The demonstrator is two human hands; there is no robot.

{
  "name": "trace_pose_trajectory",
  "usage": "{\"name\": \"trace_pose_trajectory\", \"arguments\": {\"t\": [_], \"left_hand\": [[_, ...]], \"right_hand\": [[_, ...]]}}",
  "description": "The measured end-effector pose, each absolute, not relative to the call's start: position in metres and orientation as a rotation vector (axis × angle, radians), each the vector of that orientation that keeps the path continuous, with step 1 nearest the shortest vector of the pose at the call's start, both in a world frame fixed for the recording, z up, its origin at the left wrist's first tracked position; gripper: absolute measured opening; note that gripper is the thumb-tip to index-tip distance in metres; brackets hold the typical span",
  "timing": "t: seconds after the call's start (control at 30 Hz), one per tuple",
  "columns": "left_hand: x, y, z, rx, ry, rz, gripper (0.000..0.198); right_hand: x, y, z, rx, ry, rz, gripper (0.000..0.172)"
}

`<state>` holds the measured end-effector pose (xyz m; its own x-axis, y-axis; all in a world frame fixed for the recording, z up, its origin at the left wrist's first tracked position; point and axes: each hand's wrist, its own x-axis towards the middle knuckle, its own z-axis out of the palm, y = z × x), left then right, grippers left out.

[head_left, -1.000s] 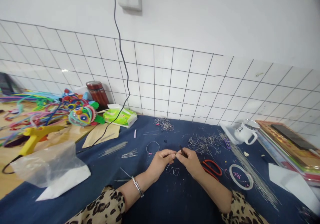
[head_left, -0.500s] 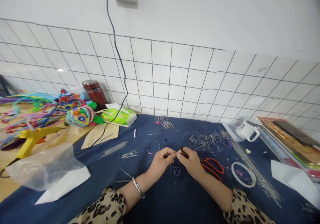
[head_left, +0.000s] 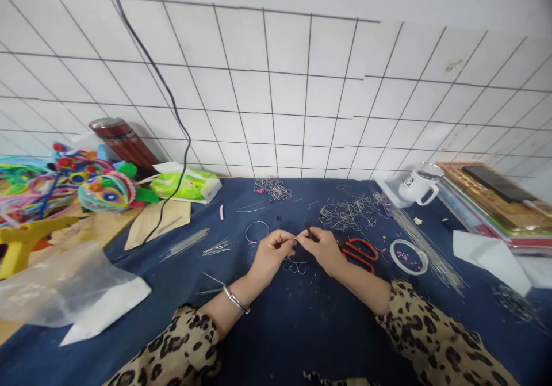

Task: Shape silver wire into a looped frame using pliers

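My left hand [head_left: 272,255] is closed, thumb and fingertips pinching a thin silver wire. My right hand [head_left: 324,251] is closed too. Its fingertips meet the same wire, and a slim dark tool [head_left: 309,229] sticks up between its thumb and fingers; its kind I cannot make out. Just below the fingers show bent wire loops [head_left: 295,267]; whether they hang from the held wire or lie on the cloth I cannot tell. A wire ring [head_left: 257,232] with a pink bit lies beyond my left hand. Red-handled scissors [head_left: 361,252] rest beside my right wrist.
On the dark blue cloth [head_left: 276,328] lie tangled wires [head_left: 349,213], long straight wires [head_left: 425,248] and a round lid [head_left: 409,257] with pink beads. A white mug [head_left: 420,186] and stacked books [head_left: 495,202] stand right. Left are a tissue pack [head_left: 185,183] and yellow glue gun [head_left: 30,239].
The camera view has tipped downward and shifted a little to the right. Both hands keep their pinch; a small gap with wire now shows between the fingertips.
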<state>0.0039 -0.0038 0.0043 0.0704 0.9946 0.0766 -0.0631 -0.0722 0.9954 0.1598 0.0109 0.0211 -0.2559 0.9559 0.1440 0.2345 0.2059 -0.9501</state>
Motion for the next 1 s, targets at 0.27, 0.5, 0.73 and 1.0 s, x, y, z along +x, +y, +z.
{"name": "trace_pose_trajectory", "arguments": {"t": [0.27, 0.5, 0.73, 1.0], "left_hand": [[0.004, -0.003, 0.004, 1.194, 1.06, 1.281, 0.013], [0.001, 0.002, 0.004, 1.115, 1.052, 1.342, 0.013], [-0.001, 0.003, 0.011, 1.148, 1.069, 1.371, 0.015], [-0.004, 0.002, 0.016, 1.321, 1.154, 1.315, 0.014]], "right_hand": [[0.169, 0.024, 0.022, -1.096, -1.547, 1.133, 0.031], [0.175, 0.036, 0.014, -1.207, -1.73, 0.985, 0.037], [0.168, 0.027, 0.012, -1.286, -1.887, 0.837, 0.022], [0.188, 0.029, 0.052, -1.398, -2.298, 0.368, 0.042]]}}
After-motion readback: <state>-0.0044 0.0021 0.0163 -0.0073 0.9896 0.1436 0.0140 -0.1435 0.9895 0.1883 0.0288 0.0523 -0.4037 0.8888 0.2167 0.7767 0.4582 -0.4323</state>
